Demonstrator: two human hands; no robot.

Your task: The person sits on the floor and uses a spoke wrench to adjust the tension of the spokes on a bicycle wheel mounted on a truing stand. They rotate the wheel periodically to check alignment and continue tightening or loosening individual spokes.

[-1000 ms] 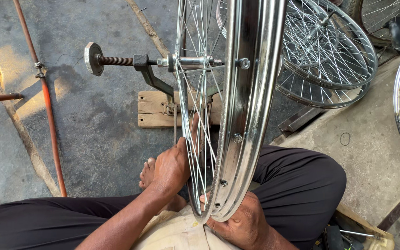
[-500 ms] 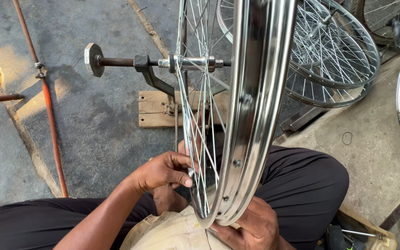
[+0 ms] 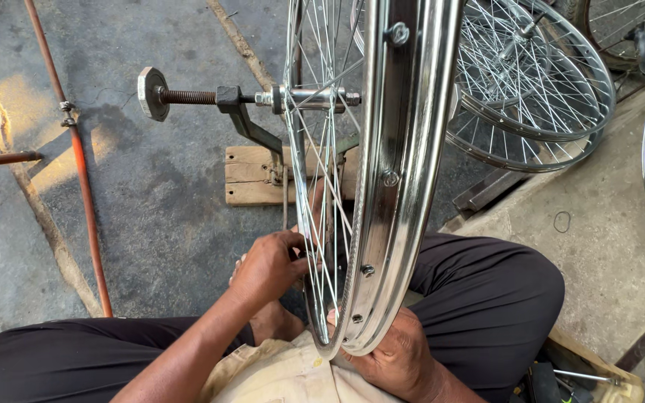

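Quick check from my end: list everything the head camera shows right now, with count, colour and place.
Wheel rim: one, shiny silver, upright at centre, spoked.
Axle stand: one, dark metal, holding the hub, left of the rim.
Wooden block: one, pale brown, on the floor under the stand.
Spare wheels: at least two stacked, silver, upper right; further rims cut off at the right edge.
Red rod: one, lying on the grey floor, left.
Trousers: dark, person seated cross-legged.
Left hand: fingers on the spokes.
Right hand: against the rim's lower edge.
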